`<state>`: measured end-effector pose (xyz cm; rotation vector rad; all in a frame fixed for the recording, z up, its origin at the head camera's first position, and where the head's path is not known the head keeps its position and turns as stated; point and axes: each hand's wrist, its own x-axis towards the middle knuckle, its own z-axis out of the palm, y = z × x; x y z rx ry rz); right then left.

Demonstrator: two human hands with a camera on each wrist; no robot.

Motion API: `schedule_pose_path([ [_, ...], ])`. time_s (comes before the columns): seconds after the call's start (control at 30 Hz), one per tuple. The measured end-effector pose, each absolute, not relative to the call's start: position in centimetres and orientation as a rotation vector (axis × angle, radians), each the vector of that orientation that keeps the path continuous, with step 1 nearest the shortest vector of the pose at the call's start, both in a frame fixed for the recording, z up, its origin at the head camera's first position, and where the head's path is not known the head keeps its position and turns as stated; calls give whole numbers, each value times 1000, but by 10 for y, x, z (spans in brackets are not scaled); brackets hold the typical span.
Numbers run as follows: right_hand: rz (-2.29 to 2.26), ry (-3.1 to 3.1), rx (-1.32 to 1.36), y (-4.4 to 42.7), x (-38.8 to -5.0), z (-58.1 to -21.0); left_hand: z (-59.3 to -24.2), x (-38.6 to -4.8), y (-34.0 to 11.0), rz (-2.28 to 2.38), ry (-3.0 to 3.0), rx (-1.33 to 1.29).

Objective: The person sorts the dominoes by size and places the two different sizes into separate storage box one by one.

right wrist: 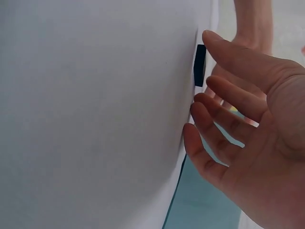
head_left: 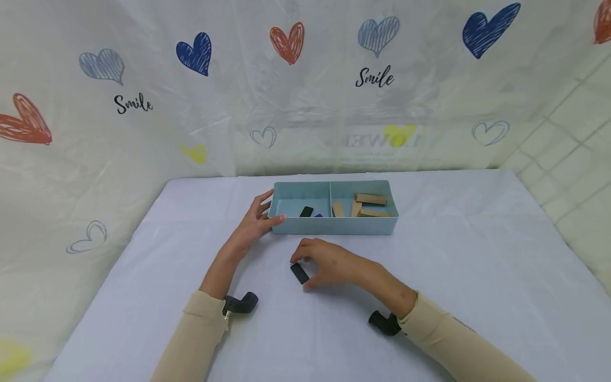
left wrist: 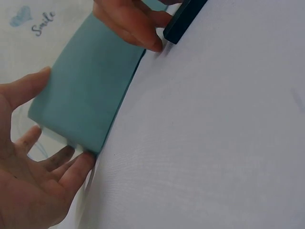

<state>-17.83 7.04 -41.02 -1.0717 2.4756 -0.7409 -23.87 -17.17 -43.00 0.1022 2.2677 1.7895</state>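
A light blue two-compartment box (head_left: 334, 226) stands toward the back of the table. My left hand (head_left: 253, 225) holds its left end, the thumb at the front rim and the fingers along the end wall. In the left wrist view the fingertips touch the wall of the box (left wrist: 90, 81). In front of the box, my right hand (head_left: 331, 263) pinches a small black block (head_left: 299, 273) by its two ends, between thumb and fingers, close to the tabletop. The other fingers of the right hand (right wrist: 257, 124) are loosely bent.
A black block (head_left: 306, 211) and a bit of something blue (head_left: 318, 215) lie in the box's left compartment. Several wooden blocks (head_left: 371, 199) lie in the right one. A white cloth (head_left: 453, 254) covers the table, and a printed curtain (head_left: 305, 95) hangs behind it.
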Motion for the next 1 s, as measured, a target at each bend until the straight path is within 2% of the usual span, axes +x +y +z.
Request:
schedule_pose_path([
  [0.5, -662, 2509, -989, 54, -178, -410, -428, -238, -172, 1786, 2260, 107],
  [1.0, -787, 2519, -989, 68, -181, -402, -428, -239, -172, 1787, 2254, 85],
])
